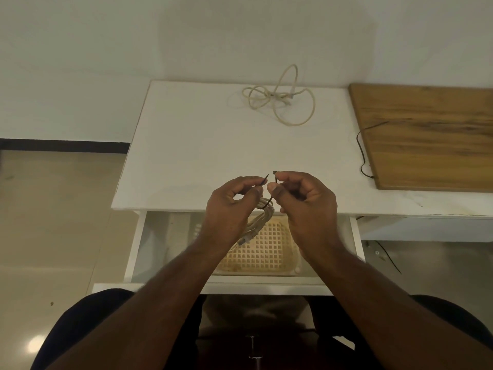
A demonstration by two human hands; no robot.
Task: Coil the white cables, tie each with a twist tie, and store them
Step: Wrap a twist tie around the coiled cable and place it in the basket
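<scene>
While my left hand (232,201) and right hand (298,193) each pinch one end of the thin dark twist tie (269,202) looped under the coiled white cable (260,217) hanging between them, I'd cross the ends snug, then twist.

Two bare forearms, no sleeves, no watch, rings or gloves. Left hand (231,206) and right hand (306,204) bare, short nails. Dark, black-looking trousers (80,324) cover both thighs at frame bottom.
</scene>
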